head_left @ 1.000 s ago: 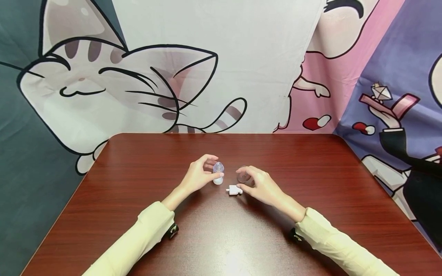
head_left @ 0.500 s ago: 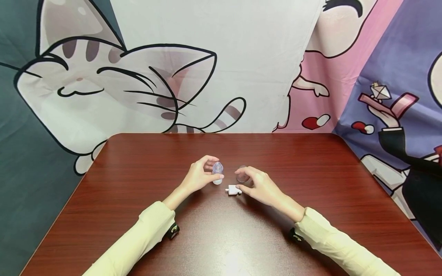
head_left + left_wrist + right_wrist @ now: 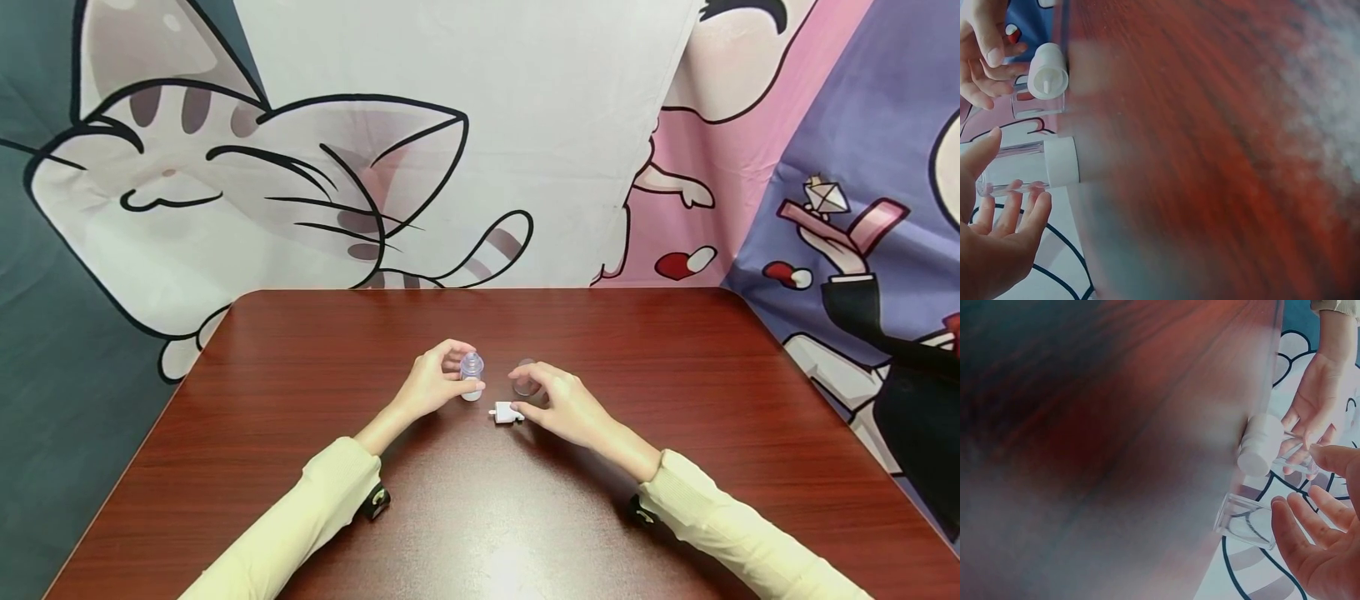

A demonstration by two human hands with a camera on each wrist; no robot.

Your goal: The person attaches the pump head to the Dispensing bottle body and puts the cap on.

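Note:
A small clear bottle (image 3: 472, 367) with a white base (image 3: 1062, 161) stands upright on the table. My left hand (image 3: 438, 382) is cupped loosely around it, thumb in front and fingers behind; contact is hard to make out. Between the hands lies a white pump-like piece (image 3: 506, 412), on its side with a thin stem pointing left; a stem shows inside its open end (image 3: 1047, 84) in the left wrist view. Behind it stands a clear cup-shaped cover (image 3: 1244, 522). My right hand (image 3: 566, 404) hovers beside these two, fingers relaxed, thumb near the white piece, partly hiding the cover.
The wooden table (image 3: 360, 533) is reddish brown and glossy. A printed cloth backdrop (image 3: 570, 150) with a cartoon cat hangs behind its far edge. Dark straps (image 3: 375, 502) sit at the wrists below pale sleeves.
The head view has shifted very slightly. Both hands and the parts between them stay where they were.

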